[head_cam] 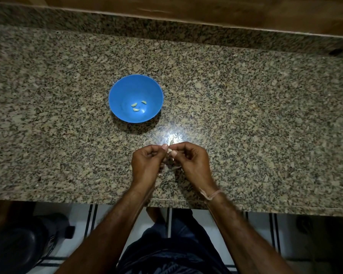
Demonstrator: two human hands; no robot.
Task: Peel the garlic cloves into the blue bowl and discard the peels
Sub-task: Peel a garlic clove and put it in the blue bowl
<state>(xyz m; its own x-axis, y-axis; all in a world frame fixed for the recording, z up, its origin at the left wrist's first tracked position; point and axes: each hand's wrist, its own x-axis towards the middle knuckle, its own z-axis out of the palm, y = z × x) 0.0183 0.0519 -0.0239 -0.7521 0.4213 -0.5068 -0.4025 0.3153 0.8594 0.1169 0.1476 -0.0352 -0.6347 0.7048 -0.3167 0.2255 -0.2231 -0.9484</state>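
A blue bowl (127,86) stands on the granite counter (246,115) and holds three peeled garlic cloves (134,105). In front of the bowl, near the counter's front edge, my left hand (147,163) and my right hand (192,161) meet fingertip to fingertip. Together they pinch a small garlic clove (170,149) with a flake of pale skin sticking up from it. Thin bits of peel (175,167) lie on the counter between my hands. Another unpeeled clove or scrap (193,115) lies to the right of the bowl.
A raised granite backsplash and a wooden wall run along the back. The counter's front edge (87,196) crosses below my wrists. Under it are a tiled floor and a dark round bin (18,246) at lower left.
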